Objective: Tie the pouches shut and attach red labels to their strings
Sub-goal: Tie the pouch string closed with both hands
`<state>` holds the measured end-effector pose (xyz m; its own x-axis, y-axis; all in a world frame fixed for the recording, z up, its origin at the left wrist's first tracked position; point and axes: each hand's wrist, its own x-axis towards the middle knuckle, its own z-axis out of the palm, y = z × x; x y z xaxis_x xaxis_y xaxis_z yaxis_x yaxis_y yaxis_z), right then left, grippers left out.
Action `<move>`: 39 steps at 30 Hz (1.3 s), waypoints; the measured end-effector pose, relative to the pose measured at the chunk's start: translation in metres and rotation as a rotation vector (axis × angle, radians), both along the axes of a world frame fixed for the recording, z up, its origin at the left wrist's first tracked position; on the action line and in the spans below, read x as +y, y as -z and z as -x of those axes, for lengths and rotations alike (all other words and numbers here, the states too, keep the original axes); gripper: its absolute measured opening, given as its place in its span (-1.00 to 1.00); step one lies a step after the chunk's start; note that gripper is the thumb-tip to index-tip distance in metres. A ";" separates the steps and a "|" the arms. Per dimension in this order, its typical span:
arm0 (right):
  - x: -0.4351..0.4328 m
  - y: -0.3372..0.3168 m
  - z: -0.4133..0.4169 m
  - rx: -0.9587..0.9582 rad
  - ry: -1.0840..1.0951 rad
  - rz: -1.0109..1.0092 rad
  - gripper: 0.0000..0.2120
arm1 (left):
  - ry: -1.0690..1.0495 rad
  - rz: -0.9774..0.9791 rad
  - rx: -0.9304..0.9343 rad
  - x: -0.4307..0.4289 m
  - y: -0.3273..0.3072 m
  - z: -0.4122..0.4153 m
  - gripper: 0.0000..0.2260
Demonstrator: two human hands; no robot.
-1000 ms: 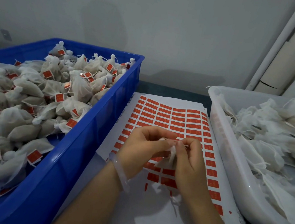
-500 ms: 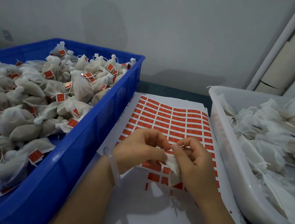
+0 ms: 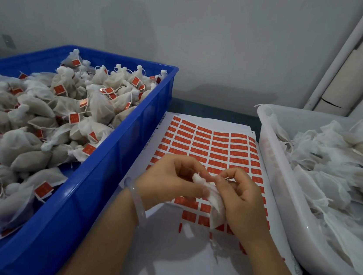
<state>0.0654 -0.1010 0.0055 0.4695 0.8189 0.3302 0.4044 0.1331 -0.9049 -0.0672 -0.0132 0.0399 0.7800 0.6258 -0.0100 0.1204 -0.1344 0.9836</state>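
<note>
A person is working at a bench (image 3: pixel 211 111), seen from a camera worn on the head and looking down. Both hands are meeting over a sheet of red labels (image 3: pixel 211 145) lying between two containers. The left hand (image 3: pixel 170 179), wearing a pale bangle (image 3: pixel 136 198) at the wrist, is pinching the gathered neck of a small white pouch (image 3: pixel 217 201) with curled fingers. The right hand (image 3: pixel 245 199) is curling round the pouch's body and pinching at the neck from the other side. The pouch is hanging between the two hands just above the sheet, its lower end drooping toward the near rows of labels. Its drawstring is too thin to make out clearly. The hands appear to be cinching the neck closed. To do this well, the left hand should be holding the gathers tight while the right is drawing the string snug, so the knot is sitting against the bunched cloth and leaving a free tail for a label. A blue crate (image 3: pixel 112 174) at the left is holding labelled pouches (image 3: pixel 39 131); a white tub (image 3: pixel 283 195) at the right is holding untied pouches (image 3: pixel 332 169).
</note>
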 end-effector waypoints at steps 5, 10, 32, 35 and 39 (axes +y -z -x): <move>0.000 -0.001 0.001 0.029 0.003 0.003 -0.90 | -0.108 -0.055 -0.109 -0.003 -0.003 -0.001 -0.88; 0.000 -0.001 0.002 0.042 0.002 -0.007 -0.90 | -0.155 -0.072 -0.145 -0.006 0.001 -0.008 -0.95; 0.000 -0.011 0.017 0.770 -0.044 -0.141 -0.87 | -0.168 -0.120 -0.093 -0.004 0.013 -0.014 -0.78; 0.001 -0.015 0.014 0.932 -0.065 -0.181 -0.78 | -0.120 -0.115 -0.067 -0.004 0.013 -0.014 -0.73; 0.000 -0.016 0.010 0.909 -0.082 -0.196 -0.78 | -0.060 -0.138 -0.053 -0.006 0.016 -0.017 -0.74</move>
